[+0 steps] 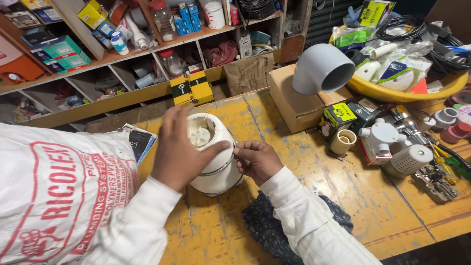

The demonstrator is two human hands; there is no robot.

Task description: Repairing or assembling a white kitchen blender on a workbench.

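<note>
Both hands (pixel 179 147) (pixel 255 159) on rounded white plastic housing (pixel 216 167) (glossy)

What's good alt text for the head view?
Two hands grip a white plastic housing on a worn yellow bench: the left hand wraps its side, and the right hand pinches a metal band around it. A printed white sack lies left; a grey pipe elbow sits on a cardboard box behind.

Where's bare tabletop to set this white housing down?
Bare yellow table lies right of the right hand, between the cardboard box and the near edge. The white housing sits in the left hand. Crowded: fittings far right, white sack left.
</note>
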